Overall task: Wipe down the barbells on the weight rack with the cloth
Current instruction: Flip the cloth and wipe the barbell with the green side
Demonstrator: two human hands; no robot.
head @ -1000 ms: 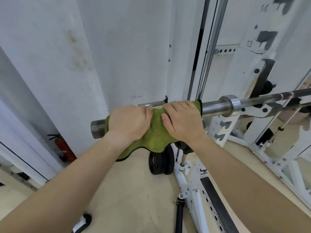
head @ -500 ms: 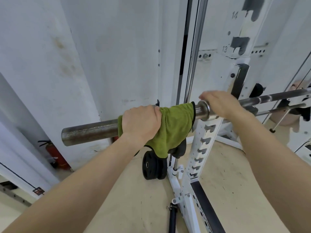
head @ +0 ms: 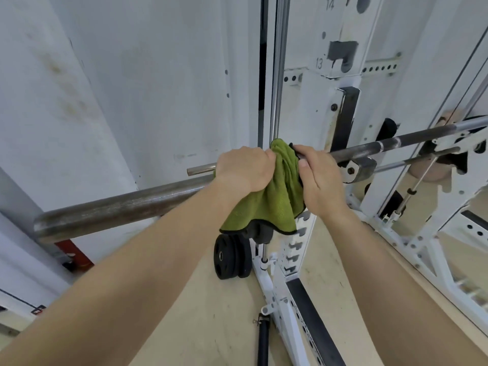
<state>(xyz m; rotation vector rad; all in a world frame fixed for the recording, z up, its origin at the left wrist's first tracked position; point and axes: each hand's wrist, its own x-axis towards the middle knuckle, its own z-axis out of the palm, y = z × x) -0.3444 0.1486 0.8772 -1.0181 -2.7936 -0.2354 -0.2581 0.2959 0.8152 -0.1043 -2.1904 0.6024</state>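
Note:
A steel barbell (head: 113, 210) lies across the white weight rack (head: 340, 107), its thick sleeve end pointing left and its thinner shaft running up to the right. A green cloth (head: 274, 204) with a dark hem is bunched over the bar near the collar and hangs below it. My left hand (head: 244, 169) grips the cloth around the sleeve. My right hand (head: 318, 178) holds the cloth's right side against the bar where the shaft begins. The collar is hidden under cloth and hands.
Black weight plates (head: 232, 256) stand on the beige floor below the bar. A chrome guide rod (head: 278, 67) rises behind the hands. A red fire extinguisher (head: 75, 254) sits low against the left wall. The rack base (head: 298, 313) and a second thin bar (head: 420, 161) lie to the right.
My left hand has slid the cloth right along the sleeve, baring more of it. My right hand came back from the collar onto the cloth's right side.

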